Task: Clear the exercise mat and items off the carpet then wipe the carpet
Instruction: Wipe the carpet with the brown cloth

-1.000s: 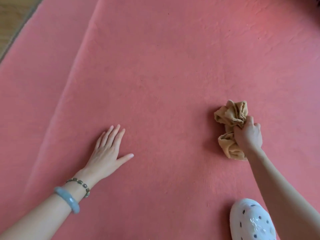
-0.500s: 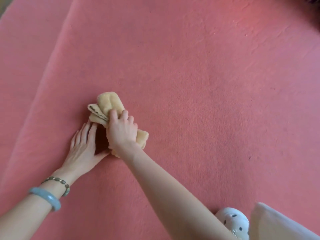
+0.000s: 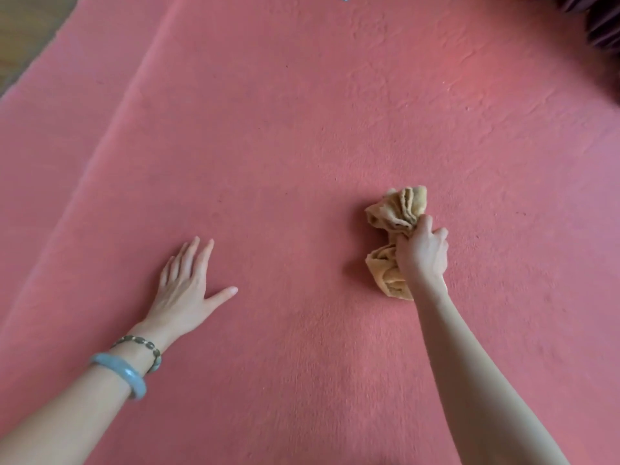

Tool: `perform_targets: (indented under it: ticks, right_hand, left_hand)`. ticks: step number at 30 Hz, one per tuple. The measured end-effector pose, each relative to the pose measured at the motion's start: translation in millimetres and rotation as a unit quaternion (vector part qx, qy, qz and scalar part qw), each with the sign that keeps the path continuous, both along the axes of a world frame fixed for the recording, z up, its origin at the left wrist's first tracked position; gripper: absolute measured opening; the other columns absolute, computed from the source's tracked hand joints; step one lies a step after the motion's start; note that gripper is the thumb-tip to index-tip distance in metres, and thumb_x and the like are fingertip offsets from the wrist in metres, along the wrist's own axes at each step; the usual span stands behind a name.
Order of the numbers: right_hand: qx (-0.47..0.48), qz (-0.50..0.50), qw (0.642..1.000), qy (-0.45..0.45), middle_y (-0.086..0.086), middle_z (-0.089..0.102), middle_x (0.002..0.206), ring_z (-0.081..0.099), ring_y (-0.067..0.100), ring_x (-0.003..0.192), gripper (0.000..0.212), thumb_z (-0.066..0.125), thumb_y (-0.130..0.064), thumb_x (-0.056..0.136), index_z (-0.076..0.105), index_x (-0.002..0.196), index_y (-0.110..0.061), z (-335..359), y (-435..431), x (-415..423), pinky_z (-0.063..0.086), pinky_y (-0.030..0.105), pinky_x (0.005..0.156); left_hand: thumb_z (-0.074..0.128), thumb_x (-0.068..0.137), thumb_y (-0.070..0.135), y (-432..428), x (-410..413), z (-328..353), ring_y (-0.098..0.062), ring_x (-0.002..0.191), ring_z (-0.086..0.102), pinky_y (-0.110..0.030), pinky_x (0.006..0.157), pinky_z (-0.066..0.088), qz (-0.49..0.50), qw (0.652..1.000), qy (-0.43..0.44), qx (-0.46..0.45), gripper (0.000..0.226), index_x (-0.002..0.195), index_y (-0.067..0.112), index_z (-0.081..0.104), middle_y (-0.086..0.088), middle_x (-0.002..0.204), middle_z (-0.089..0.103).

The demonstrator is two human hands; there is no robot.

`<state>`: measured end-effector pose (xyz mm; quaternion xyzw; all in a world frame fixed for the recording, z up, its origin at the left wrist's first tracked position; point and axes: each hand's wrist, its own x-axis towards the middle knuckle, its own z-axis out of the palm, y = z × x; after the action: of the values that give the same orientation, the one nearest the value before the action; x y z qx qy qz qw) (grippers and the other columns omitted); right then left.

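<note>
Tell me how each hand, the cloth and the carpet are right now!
carpet, spread out, rippled toward the far right
cloth, bunched up, resting on the carpet
left hand, flat on the carpet, fingers straight, holding nothing
right hand, gripping the cloth

A salmon-pink carpet (image 3: 302,129) fills nearly the whole view, its short pile marked with faint wrinkles toward the far right. 1 long straight line runs diagonally down its left side, and the strip beyond it looks paler. In the top left corner a patch of brown wooden floor (image 3: 27,35) shows. A dark pleated shape (image 3: 600,25) sits in the top right corner, blurred. The light is soft and even.
</note>
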<state>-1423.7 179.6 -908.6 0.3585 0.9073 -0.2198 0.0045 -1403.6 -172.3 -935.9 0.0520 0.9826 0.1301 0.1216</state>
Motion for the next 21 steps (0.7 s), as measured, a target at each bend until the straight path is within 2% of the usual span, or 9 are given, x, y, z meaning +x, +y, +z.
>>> perform_targets:
  ticks: [2, 4, 7, 9, 11, 15, 18, 21]
  right_hand:
    - [-0.003, -0.042, 0.999, -0.005, 0.023, 0.044, 0.120, 0.046, 0.042, 0.109, 0.037, 0.049, -0.024, 0.090, 0.043, 0.123, -0.009, -1.3, 3.0, -7.1, 0.040, 0.046, 0.084]
    - [0.009, -0.031, 0.999, -0.009, 0.021, 0.044, 0.121, 0.048, 0.041, 0.107, 0.035, 0.046, -0.022, 0.092, 0.042, 0.125, -0.011, -3.9, -17.2, -20.4, 0.042, 0.044, 0.083]
    - [0.020, 0.070, 0.997, -0.005, 0.018, 0.046, 0.120, 0.051, 0.038, 0.104, 0.031, 0.039, -0.018, 0.094, 0.043, 0.125, -0.012, -13.2, -75.3, -45.3, 0.045, 0.042, 0.081]
    - [-0.001, 0.131, 0.991, 0.001, 0.017, 0.045, 0.121, 0.052, 0.037, 0.104, 0.031, 0.039, -0.018, 0.095, 0.042, 0.125, -0.013, -15.9, -119.4, -63.5, 0.045, 0.042, 0.080]
    - [-0.018, 0.194, 0.981, -0.004, 0.018, 0.043, 0.123, 0.050, 0.036, 0.106, 0.035, 0.042, -0.018, 0.095, 0.038, 0.129, -0.012, -15.2, -161.0, -78.2, 0.045, 0.042, 0.081]
    - [-0.064, 0.348, 0.935, -0.026, 0.020, 0.040, 0.127, 0.048, 0.036, 0.106, 0.041, 0.047, -0.017, 0.094, 0.033, 0.132, -0.009, -5.8, -224.2, -91.3, 0.045, 0.042, 0.081]
    - [-0.047, 0.447, 0.892, -0.053, 0.018, 0.039, 0.127, 0.048, 0.036, 0.106, 0.046, 0.055, -0.018, 0.090, 0.033, 0.130, -0.010, -1.3, -223.7, -105.5, 0.046, 0.041, 0.081]
    - [-0.018, 0.426, 0.902, -0.063, 0.014, 0.040, 0.125, 0.047, 0.034, 0.110, 0.044, 0.051, -0.019, 0.092, 0.032, 0.132, -0.015, 2.6, -170.9, -146.6, 0.044, 0.041, 0.082]
  left_hand:
    - [0.057, 0.082, 0.058, 5.0, -4.6, -0.6, -0.025, 0.146, 0.000, -0.040, 0.117, 0.002, 0.000, 1.000, -0.003, -0.009, 0.094, 0.151, 0.019, 0.006, -0.007, 0.159, 0.000]
    - [0.053, 0.083, 0.060, 7.9, -7.4, -2.7, -0.022, 0.146, -0.002, -0.039, 0.117, 0.001, 0.003, 1.000, -0.015, -0.019, 0.091, 0.151, 0.023, 0.006, -0.005, 0.159, -0.001]
    - [0.044, 0.078, 0.074, 13.3, -10.8, -8.4, -0.020, 0.146, -0.005, -0.039, 0.117, 0.001, 0.020, 0.998, -0.047, -0.022, 0.093, 0.151, 0.029, 0.007, -0.001, 0.160, -0.003]
    - [0.027, 0.065, 0.090, 16.2, -10.3, -14.6, -0.020, 0.146, -0.008, -0.038, 0.116, -0.003, 0.025, 0.997, -0.055, -0.037, 0.106, 0.151, 0.031, 0.004, -0.001, 0.159, -0.005]
    - [0.012, 0.057, 0.087, 17.1, -9.0, -20.3, -0.019, 0.145, -0.012, -0.037, 0.115, -0.006, 0.024, 0.996, -0.058, -0.059, 0.109, 0.150, 0.031, 0.000, -0.001, 0.159, -0.008]
    - [0.009, 0.056, 0.084, 17.6, -9.9, -22.1, -0.018, 0.145, -0.013, -0.036, 0.115, -0.010, 0.030, 0.994, -0.072, -0.072, 0.110, 0.150, 0.027, 0.005, 0.000, 0.159, -0.009]
    - [0.012, 0.058, 0.084, 17.3, -10.9, -19.6, -0.014, 0.143, -0.017, -0.035, 0.115, -0.012, 0.034, 0.994, -0.086, -0.063, 0.109, 0.150, 0.027, 0.005, 0.003, 0.157, -0.014]
    - [0.013, 0.057, 0.086, 18.0, -11.3, -15.4, -0.007, 0.138, -0.026, -0.033, 0.115, -0.013, 0.046, 0.993, -0.102, -0.048, 0.107, 0.149, 0.034, -0.007, 0.011, 0.150, -0.026]
